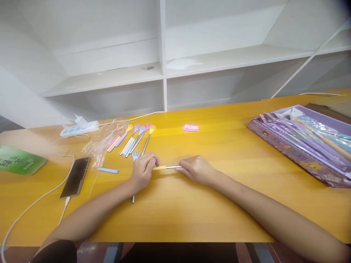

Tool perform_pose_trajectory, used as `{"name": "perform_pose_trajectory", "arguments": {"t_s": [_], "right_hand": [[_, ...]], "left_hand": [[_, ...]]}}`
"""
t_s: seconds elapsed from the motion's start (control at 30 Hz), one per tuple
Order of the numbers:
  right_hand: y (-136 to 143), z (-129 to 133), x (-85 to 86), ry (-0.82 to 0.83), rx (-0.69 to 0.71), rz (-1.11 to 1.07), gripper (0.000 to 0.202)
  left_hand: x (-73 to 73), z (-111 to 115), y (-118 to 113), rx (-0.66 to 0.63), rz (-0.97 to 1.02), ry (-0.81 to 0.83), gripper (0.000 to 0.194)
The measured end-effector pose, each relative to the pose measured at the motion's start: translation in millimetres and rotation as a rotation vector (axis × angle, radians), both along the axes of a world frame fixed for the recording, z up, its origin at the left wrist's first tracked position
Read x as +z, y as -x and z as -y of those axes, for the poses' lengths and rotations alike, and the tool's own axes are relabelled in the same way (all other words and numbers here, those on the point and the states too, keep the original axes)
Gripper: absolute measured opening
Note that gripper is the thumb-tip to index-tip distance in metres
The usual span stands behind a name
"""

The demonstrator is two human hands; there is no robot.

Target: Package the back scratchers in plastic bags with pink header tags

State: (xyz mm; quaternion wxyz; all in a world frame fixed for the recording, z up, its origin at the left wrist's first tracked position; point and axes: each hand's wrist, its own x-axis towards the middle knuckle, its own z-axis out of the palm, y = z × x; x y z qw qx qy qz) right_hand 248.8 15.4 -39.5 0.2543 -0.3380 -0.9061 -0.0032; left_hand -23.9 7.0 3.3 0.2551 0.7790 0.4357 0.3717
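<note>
My left hand (144,170) is closed around a yellow handle sleeve (159,168). A thin metal rod (172,167) runs from this sleeve to my right hand (197,168), whose thumb and fingers pinch its other end. Any head on the rod is hidden. Beneath my left hand lies a back scratcher with a blue claw head (135,156); its rod tip (133,199) shows below the wrist. Just beyond, a yellow-headed back scratcher (152,129) shows a bare metal rod. Several more back scratchers (131,140) with pink, yellow, purple and blue parts lie alongside. A loose blue sleeve (108,170) sits left of my hand.
A purple box (290,146) of wrapped items stands at the right. Small pink labels (191,128) lie far centre. On the left are clear plastic wrapping (102,140), a phone (75,178) on a white cable, a power strip (79,128) and a green package (22,160). White shelving (163,73) rises behind.
</note>
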Motion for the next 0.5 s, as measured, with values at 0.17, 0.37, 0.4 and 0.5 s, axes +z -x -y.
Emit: {"name": "perform_pose_trajectory", "arguments": {"t_s": [0.17, 0.37, 0.4, 0.5], "right_hand": [[6, 8, 1.4, -0.068, -0.012, 0.006, 0.045], [12, 15, 0.4, -0.123, -0.004, -0.009, 0.043], [13, 16, -0.3, -0.116, -0.005, -0.014, 0.043], [15, 20, -1.5, -0.087, -0.001, -0.025, 0.043]], "left_hand": [[0.1, 4, -2, 0.021, -0.002, 0.014, 0.04], [0.5, 9, -5, 0.004, -0.003, -0.01, 0.04], [1.1, 10, -5, -0.006, -0.002, -0.026, 0.04], [2.4, 15, -6, -0.032, 0.003, -0.052, 0.039]]}}
